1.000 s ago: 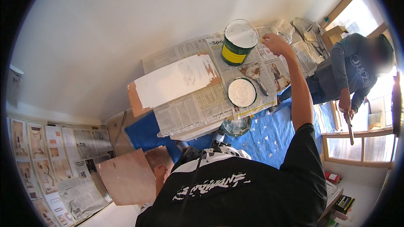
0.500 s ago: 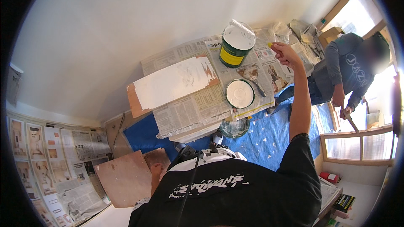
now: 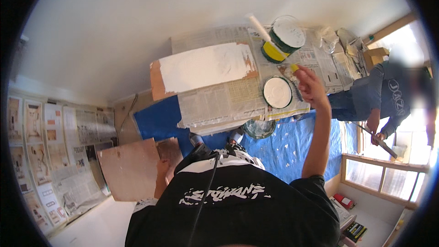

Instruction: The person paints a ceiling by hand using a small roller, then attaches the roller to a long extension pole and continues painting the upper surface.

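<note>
The right hand (image 3: 310, 87) grips a paint roller (image 3: 263, 31), its white sleeve just beside the paint can (image 3: 284, 36). The left hand (image 3: 162, 167) clasps a brown board (image 3: 130, 169).

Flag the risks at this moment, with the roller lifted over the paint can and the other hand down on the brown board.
The right hand holds the white roller raised beside the open paint can; paint could drip onto the newspaper or the can could be knocked. The lid lies directly under the forearm. The left hand grips a brown board standing on edge, which might slip.
</note>
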{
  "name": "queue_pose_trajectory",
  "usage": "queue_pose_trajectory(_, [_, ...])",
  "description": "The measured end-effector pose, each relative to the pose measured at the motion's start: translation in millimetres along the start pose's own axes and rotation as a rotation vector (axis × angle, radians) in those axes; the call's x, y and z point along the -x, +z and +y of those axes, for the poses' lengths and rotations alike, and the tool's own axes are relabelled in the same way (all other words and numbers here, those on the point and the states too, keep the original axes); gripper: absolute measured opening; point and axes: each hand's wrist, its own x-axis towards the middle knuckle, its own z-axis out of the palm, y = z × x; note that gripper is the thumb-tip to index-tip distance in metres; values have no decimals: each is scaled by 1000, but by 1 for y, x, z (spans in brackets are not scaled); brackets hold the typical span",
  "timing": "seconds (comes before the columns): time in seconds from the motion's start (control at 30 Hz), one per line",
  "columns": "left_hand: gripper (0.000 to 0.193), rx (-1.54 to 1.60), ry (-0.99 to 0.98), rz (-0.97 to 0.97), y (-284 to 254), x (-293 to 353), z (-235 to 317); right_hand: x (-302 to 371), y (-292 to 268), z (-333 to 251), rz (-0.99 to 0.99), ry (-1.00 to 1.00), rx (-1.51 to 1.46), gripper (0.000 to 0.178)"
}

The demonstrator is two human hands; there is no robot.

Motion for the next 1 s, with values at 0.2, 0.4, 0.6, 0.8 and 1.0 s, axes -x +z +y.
queue_pose_trajectory(0.2, [22, 178, -103, -2, -25, -10, -57, -33, 122, 163, 16, -350, 695, 41])
queue_pose_trajectory(0.4, [22, 215, -213, 37, -52, 10, -38, -26, 183, 229, 65, -467, 666, 38])
queue_pose_trajectory(0.6, [21, 209, -231, 9, -66, 9, -55, 30, 169, 257, 133, -439, 641, 36])
queue_pose_trajectory(0.8, [20, 118, -200, -24, -81, 3, -35, -38, 194, 227, 126, -512, 577, 34])
queue_pose_trajectory(1.0, [22, 158, -111, 59, -81, 2, -10, -20, 190, 244, 88, -440, 659, 36])
